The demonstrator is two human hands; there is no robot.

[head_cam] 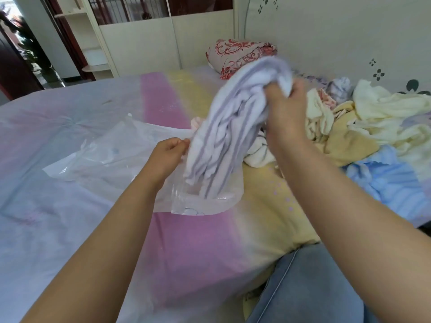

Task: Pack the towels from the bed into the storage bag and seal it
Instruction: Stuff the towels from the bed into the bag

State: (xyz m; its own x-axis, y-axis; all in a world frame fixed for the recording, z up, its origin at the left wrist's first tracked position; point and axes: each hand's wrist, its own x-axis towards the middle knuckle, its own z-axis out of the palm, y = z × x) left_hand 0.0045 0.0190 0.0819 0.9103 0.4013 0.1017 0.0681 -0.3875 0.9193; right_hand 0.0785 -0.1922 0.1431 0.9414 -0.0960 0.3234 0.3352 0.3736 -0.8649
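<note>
Loading step: at frame centre, the right hand is gripping a bunched white-and-lilac striped towel, lowering it into the clear plastic storage bag, whose mouth the left hand is pinching open. Next: pushing it deeper.

storage bag: faint bluish print on the clear plastic, too blurred to read; no word or number can be made out
bag's near edge: a thin outlined blue drawing, no letters legible
wall: dark flower and leaf shapes, decoration only, no writing
folded quilt: red floral pattern, no text
bed sheet: small pale printed motifs, no readable text
readable text overall: none
</note>
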